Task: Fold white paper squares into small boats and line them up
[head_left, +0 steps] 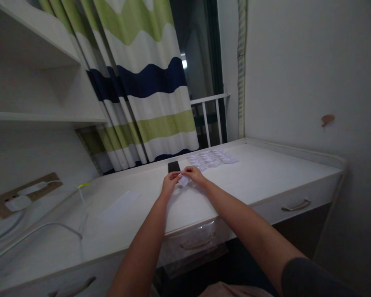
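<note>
My left hand (170, 184) and my right hand (193, 175) meet above the white desk (259, 173), pinching a small folded piece of white paper (183, 180) between them. Just beyond my fingers lies a black phone (174, 166), its near end partly hidden by my left hand. Further back and to the right, several small folded white paper pieces (210, 160) are spread in loose rows. A flat sheet of white paper (120, 206) lies to the left of my left forearm.
A white shelf unit (34, 82) overhangs the left side. A wall socket panel (23, 196) with white plugs and cables sits at the desk's left. A striped curtain (151, 82) and a white railing (208, 115) stand behind the desk. A wall bounds the right side.
</note>
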`<state>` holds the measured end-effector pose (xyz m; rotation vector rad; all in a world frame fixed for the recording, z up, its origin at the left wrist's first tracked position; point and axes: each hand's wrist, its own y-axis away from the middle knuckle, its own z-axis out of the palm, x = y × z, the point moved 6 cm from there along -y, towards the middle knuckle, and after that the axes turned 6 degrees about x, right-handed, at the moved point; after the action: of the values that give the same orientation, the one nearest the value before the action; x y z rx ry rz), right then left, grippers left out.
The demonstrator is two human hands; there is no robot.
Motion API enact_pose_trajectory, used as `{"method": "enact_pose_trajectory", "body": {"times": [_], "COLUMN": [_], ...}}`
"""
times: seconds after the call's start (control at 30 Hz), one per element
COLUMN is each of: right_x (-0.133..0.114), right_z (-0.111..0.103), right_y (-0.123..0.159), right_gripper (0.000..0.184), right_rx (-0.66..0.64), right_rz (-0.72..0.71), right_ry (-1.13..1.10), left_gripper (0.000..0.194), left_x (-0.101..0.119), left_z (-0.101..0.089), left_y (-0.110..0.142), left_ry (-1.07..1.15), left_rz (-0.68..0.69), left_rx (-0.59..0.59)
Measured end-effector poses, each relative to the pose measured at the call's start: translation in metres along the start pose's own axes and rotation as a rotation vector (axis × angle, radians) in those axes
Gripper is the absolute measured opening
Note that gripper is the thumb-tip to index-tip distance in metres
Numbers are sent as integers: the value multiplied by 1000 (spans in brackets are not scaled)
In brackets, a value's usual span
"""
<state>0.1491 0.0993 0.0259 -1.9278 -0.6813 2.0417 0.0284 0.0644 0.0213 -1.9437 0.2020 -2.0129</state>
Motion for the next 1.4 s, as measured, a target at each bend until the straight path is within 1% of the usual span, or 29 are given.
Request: {"method": "enact_pose_trajectory", "body": {"times": [0.13,0.23,0.37,0.5,0.6,0.7,0.8,0.93,1.0,1.1,1.17,1.27,1.4], "right_x": [2,2,1,2,2,2,1,-2,-2,1,4,6,7], "right_z": [-4,-6,-4,-1,-1,-2,-1,1,1,-2,-4,-4,-3], "right_y": [-1,0,3,4,4,4,5,7,6,3,1,0,-1], "right_gripper": [26,27,30,32,31,31,31,29,29,29,29,29,29], "right_rx": [52,66,40,4,3,-3,-26,-48,-25,54,83,65,47], "right_rz": [15,35,57,84,78,85,92,78,74,75,87,89,86], "right_ry": [-32,-30,-31,-26,-30,-38,-30,-9,-31,-74,-68,-44,-42], "left_gripper": [31,30,30,30,28,28,31,36,34,31,31,31,32], "left_x": [-2,-2,-1,-1,1,2,1,0,0,-1,-1,0,1], "left_z": [-3,-5,-6,-6,-6,-5,-1,4,2,-3,-7,-11,-12], "left_y": [-2,-2,-3,-3,-2,1,4,4,1,-3,-4,-5,-5], "left_ry": [-42,-91,-108,-119,-131,-126,-118,-134,-134,-130,-125,-119,-125], "left_rz": [-22,-11,15,8,0,-25,-49,-28,-12,2,15,38,50], "left_rx": [25,43,40,33,30,19,-18,-65,-46,11,46,81,90]}}
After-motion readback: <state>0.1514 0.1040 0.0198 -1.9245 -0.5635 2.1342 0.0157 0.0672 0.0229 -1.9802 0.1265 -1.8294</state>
